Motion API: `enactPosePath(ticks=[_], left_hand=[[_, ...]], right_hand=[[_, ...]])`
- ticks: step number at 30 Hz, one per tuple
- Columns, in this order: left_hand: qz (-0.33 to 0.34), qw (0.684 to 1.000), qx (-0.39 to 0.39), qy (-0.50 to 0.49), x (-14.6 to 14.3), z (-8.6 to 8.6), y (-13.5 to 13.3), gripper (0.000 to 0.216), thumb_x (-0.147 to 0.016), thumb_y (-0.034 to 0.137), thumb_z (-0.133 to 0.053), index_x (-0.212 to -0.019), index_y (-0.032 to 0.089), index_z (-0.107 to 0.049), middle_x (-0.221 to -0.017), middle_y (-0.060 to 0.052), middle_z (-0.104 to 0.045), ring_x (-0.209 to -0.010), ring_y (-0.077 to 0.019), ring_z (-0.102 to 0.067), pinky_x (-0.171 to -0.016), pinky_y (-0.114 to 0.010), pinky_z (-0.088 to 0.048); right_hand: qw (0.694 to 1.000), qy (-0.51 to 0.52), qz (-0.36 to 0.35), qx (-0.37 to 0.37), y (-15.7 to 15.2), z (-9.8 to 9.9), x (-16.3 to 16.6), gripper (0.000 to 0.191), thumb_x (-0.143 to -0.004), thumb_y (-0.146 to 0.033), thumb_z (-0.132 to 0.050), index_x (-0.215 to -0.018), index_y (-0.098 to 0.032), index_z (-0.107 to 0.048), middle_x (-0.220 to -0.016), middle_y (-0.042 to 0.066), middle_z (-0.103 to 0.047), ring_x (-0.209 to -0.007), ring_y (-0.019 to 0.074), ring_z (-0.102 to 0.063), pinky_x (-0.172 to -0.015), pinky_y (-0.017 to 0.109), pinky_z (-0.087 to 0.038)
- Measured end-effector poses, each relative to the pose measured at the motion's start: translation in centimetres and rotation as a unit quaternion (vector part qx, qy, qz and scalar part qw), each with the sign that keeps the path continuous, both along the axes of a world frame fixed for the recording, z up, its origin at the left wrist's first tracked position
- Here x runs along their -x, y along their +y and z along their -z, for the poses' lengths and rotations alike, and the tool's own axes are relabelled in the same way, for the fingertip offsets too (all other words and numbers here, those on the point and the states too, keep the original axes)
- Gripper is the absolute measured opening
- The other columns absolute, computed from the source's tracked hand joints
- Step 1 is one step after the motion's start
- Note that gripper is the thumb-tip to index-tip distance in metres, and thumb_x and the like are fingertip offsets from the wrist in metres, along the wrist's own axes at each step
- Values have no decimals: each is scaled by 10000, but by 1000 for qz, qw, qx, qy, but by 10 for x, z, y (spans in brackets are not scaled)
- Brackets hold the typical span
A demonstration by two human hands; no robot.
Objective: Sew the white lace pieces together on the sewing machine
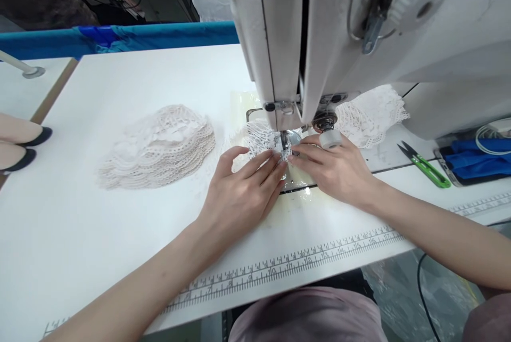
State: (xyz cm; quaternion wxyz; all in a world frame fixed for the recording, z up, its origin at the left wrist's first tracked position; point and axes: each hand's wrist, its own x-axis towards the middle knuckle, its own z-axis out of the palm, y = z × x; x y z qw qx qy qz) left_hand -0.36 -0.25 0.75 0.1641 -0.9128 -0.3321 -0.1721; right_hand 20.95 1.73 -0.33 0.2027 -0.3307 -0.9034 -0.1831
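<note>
White lace fabric [259, 137] lies under the presser foot [284, 140] of a white sewing machine [275, 38]. My left hand [245, 190] rests just left of the foot, its fingers close together and pressing the lace onto the bed, the thumb bent out to the side. From the right, my right hand [339, 169] has its fingertips bunched at the lace beside the foot; part of what they grip is hidden. To the left sits a layered stack of lace pieces [163, 145]. More white lace [371, 115] lies behind my right hand.
Green-handled thread snips [429, 166] lie right of my right forearm, beside a tray with blue cloth [479, 158]. A printed ruler [271, 273] runs along the table's front edge. Another person's fingers [19, 142] reach in at the far left. Blue fabric [159, 37] borders the table's back.
</note>
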Motion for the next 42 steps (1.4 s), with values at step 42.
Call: enactPosePath(ticks=[42], left_hand=[[-24,998,14,-57,7,7,17,240,-934,237,-535,-1128,142,-639,-1140,-63,-709,-1070,-214,-658,-895,-375,-487]], right_hand=[[999,22,19,32,0,5,6,316,-907,-11,-395,-1027,-150,-652,-1079,34,-720,-953,165,-601,-936,343,-383]])
